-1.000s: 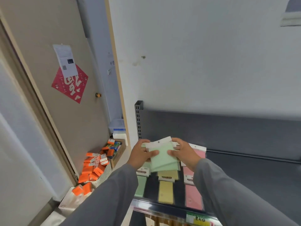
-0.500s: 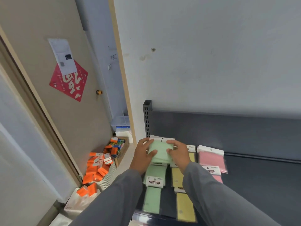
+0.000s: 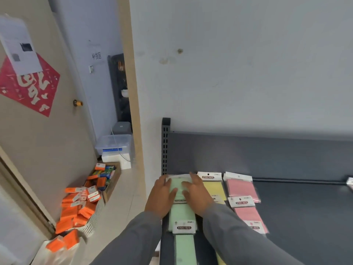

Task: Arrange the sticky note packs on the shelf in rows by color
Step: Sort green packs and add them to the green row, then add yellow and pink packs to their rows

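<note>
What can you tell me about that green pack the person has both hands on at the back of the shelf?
The green sticky note pack is a pale mint pad in what looks like a clear sleeve with a white card header at its far end. It lies flat at the back left of the dark grey shelf, heading the green row, its near end overlapping the next green pack. The left hand and right hand rest on its two sides, fingers laid over it, hiding most of its edges.

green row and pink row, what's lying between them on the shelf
In the head view, a row of yellow packs lies between the green row and the pink row; the right hand partly hides it.
</note>
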A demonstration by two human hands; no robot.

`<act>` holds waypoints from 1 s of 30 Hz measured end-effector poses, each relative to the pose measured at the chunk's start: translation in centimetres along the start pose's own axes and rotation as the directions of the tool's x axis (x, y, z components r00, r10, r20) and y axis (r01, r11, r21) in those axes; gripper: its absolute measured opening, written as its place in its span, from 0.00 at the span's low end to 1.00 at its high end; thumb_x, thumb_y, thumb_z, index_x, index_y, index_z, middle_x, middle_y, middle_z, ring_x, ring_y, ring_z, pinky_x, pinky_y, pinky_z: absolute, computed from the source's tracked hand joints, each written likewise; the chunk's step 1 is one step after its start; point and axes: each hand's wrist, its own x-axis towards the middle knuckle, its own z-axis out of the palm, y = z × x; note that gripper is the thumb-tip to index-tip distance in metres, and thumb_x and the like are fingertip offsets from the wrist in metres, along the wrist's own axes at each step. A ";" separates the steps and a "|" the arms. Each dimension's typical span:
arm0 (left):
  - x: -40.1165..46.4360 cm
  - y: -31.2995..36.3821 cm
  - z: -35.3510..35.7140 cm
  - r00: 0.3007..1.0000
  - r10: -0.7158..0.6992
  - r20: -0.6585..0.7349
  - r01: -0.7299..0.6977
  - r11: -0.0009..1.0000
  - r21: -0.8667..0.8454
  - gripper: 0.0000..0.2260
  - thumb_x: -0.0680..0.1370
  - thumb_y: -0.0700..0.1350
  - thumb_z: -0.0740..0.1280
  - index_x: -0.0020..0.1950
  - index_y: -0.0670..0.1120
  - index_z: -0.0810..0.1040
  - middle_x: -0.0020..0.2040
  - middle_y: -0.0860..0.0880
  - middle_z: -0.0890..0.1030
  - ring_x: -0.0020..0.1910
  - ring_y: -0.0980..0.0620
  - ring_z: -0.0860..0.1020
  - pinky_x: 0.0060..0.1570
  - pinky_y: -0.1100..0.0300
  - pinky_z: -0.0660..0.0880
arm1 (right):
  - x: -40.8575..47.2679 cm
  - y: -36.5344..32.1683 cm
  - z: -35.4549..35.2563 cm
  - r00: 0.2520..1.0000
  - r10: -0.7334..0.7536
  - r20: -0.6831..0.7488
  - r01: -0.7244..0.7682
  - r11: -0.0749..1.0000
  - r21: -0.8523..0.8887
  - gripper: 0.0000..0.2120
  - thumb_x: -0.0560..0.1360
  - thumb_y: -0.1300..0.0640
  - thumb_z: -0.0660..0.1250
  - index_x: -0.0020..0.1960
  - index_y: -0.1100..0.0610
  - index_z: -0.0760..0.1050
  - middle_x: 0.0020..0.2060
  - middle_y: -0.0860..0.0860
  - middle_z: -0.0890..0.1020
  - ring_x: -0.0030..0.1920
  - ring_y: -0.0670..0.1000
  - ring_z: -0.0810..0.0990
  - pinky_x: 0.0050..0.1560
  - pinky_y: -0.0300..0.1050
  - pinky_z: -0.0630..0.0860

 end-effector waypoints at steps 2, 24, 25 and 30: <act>0.1 0.1 -0.3 0.999 0.040 -0.020 -0.035 0.980 0.196 0.22 0.83 0.55 0.58 0.74 0.46 0.68 0.75 0.47 0.65 0.70 0.48 0.67 0.70 0.54 0.65 | -0.1 0.0 -0.2 1.000 -0.025 0.004 0.025 0.994 -0.105 0.19 0.83 0.54 0.55 0.73 0.57 0.69 0.79 0.61 0.53 0.80 0.59 0.49 0.78 0.47 0.46; -1.9 41.3 23.3 0.806 0.528 0.266 -0.590 0.694 0.413 0.29 0.79 0.61 0.50 0.70 0.47 0.76 0.75 0.41 0.69 0.73 0.41 0.69 0.66 0.36 0.64 | -28.6 34.0 -18.0 0.774 0.513 -0.371 -0.611 0.760 -0.222 0.27 0.83 0.47 0.54 0.79 0.55 0.58 0.78 0.64 0.57 0.78 0.65 0.53 0.76 0.60 0.55; -3.1 44.3 25.8 0.781 0.552 0.292 -0.624 0.675 0.393 0.29 0.79 0.61 0.48 0.71 0.47 0.76 0.76 0.42 0.69 0.73 0.41 0.69 0.66 0.36 0.65 | -31.0 36.4 -18.9 0.753 0.541 -0.375 -0.637 0.743 -0.205 0.28 0.83 0.46 0.51 0.80 0.55 0.53 0.79 0.63 0.53 0.79 0.65 0.48 0.77 0.60 0.51; -5.7 55.9 34.6 0.710 0.596 0.375 -0.704 0.617 0.352 0.29 0.79 0.61 0.49 0.70 0.48 0.76 0.74 0.41 0.71 0.71 0.38 0.71 0.64 0.37 0.67 | -39.5 47.2 -22.4 0.648 0.639 -0.415 -0.741 0.655 -0.148 0.29 0.84 0.47 0.51 0.81 0.56 0.51 0.79 0.64 0.53 0.78 0.68 0.49 0.77 0.63 0.50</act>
